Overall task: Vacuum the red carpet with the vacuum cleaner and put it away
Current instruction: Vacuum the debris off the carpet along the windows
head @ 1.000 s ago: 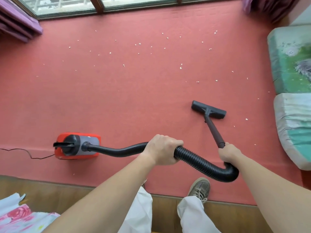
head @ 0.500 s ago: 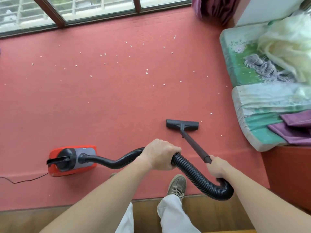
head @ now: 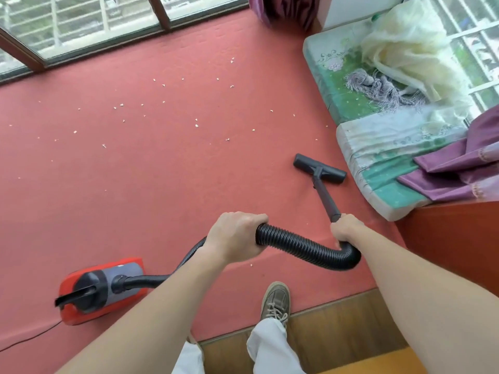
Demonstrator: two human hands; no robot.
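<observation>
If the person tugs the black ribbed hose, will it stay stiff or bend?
The hose likely bends freely: it already sags in a curve between the left hand and right hand. Its ribs probably stop slipping. A hard tug may drag the red vacuum body along the carpet.

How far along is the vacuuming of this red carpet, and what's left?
The near carpet looks mostly crumb-free. The left hand grips the hose and the right hand grips the wand, with the nozzle beside the cushion. Scattered white crumbs toward the window are left, and the red vacuum cleaner is not yet put away.
</observation>
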